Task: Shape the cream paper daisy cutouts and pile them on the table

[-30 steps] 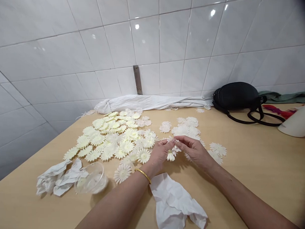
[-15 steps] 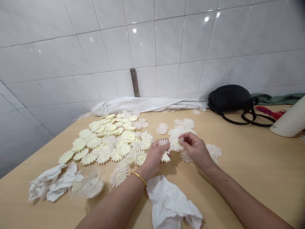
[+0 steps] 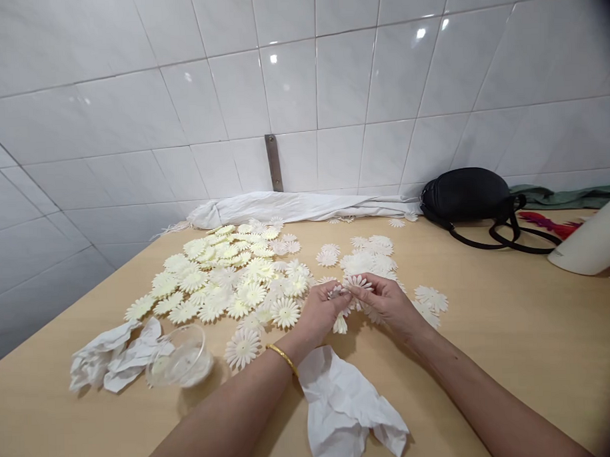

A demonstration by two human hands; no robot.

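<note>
My left hand (image 3: 318,313) and my right hand (image 3: 385,301) meet over the wooden table (image 3: 514,341), both pinched on a white paper flower (image 3: 351,288) held between the fingertips. A folded part of it hangs below my left fingers. A gold bangle circles my left wrist. To the left lies a big spread of cream paper flowers (image 3: 227,278). A smaller pile of white flowers (image 3: 369,258) lies just beyond my hands.
A crumpled white tissue (image 3: 348,403) lies between my forearms. A clear plastic cup (image 3: 182,358) and crumpled paper (image 3: 112,355) sit at the left. At the tiled wall lie a white cloth (image 3: 294,205) and a black bag (image 3: 466,196). A white roll (image 3: 593,242) is far right.
My right hand had lifted a white flower from the small pile; now it has brought it to my left hand and both hands pinch it together. The view shifted slightly.
</note>
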